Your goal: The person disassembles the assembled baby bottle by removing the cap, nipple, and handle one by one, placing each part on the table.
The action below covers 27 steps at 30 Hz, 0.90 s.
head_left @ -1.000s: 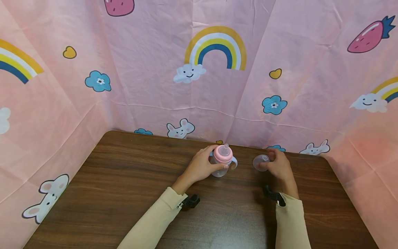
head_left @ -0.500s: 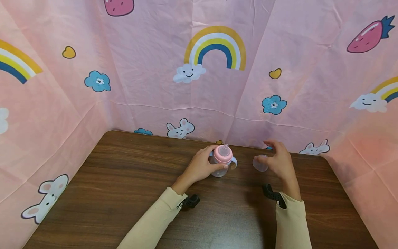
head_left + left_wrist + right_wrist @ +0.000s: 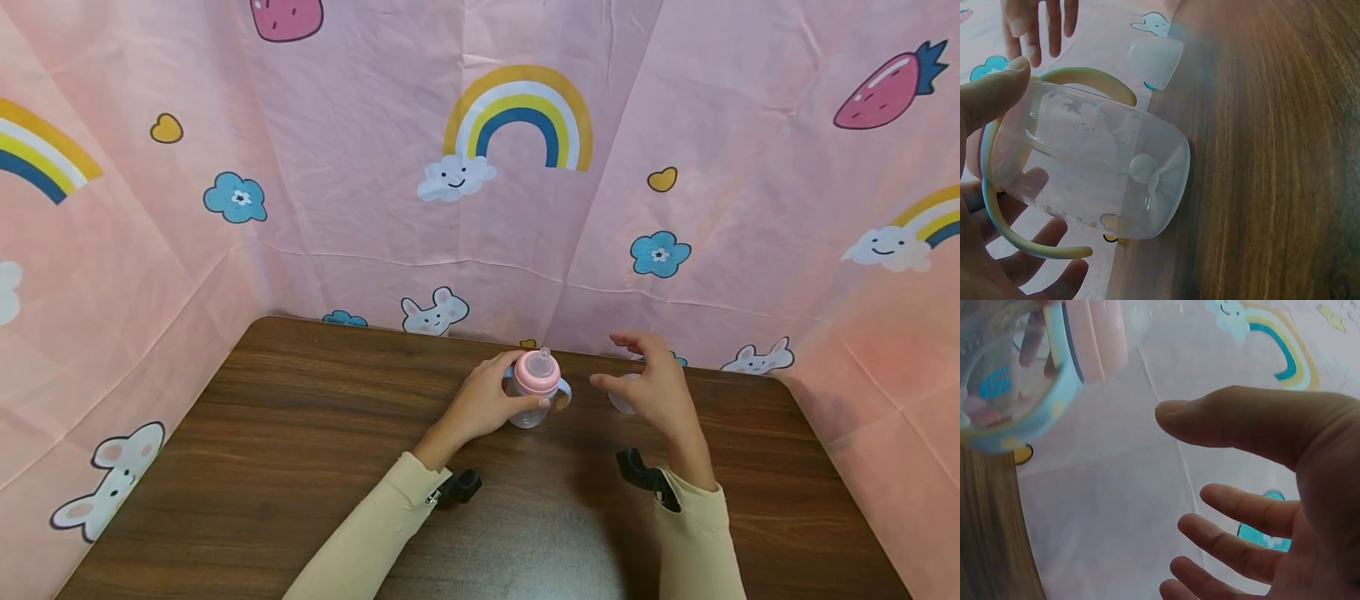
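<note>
A clear baby bottle [image 3: 527,415] with a pink collar, a clear nipple and two curved handles stands upright on the table. My left hand [image 3: 486,402] grips it from the left, thumb across the front. The left wrist view shows the bottle [image 3: 1100,162] from the side, its straw and weighted ball visible inside. My right hand [image 3: 662,398] hovers to the right of the bottle, holding nothing, with thumb and fingers spread apart. Behind that hand, a clear dome cap [image 3: 621,406] rests on the table, partly hidden; the left wrist view shows this cap [image 3: 1155,62] whole.
The brown wood-grain table [image 3: 300,467] reaches back to a pink cloth [image 3: 360,167] printed with rainbows, rabbits and flowers. The cloth also rises along both sides. A black band with a camera [image 3: 637,468] sits on the right wrist.
My right hand has let go of the clear cap and moved left, towards the bottle, with its fingers spreading. The cap stays on the table. My left hand and the bottle have not moved.
</note>
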### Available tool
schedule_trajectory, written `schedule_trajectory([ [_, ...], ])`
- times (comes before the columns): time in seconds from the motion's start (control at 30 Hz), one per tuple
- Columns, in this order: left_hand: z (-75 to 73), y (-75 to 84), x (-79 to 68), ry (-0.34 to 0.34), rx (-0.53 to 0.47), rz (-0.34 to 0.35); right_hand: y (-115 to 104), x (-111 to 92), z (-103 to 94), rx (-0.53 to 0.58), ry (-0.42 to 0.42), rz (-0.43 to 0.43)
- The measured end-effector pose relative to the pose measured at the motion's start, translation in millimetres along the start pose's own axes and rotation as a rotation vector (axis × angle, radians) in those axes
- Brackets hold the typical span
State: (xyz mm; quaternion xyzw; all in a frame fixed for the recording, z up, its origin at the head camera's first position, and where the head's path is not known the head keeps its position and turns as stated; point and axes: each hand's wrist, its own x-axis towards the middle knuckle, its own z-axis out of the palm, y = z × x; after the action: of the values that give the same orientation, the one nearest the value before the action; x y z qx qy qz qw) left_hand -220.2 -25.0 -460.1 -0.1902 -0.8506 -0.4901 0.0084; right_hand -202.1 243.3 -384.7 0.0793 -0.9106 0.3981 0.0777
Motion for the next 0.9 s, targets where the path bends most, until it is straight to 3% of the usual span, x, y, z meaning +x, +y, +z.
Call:
schedule_trajectory([
  [0.57, 0.0, -1.6, -0.7, -0.009, 0.010, 0.008, -19.0, 1.6, 38.0, -0.007, -0.008, -0.151],
  [0.9, 0.5, -1.9, -0.3, -0.009, 0.020, 0.012, -23.4, 2.7, 58.3, -0.004, -0.005, -0.170],
])
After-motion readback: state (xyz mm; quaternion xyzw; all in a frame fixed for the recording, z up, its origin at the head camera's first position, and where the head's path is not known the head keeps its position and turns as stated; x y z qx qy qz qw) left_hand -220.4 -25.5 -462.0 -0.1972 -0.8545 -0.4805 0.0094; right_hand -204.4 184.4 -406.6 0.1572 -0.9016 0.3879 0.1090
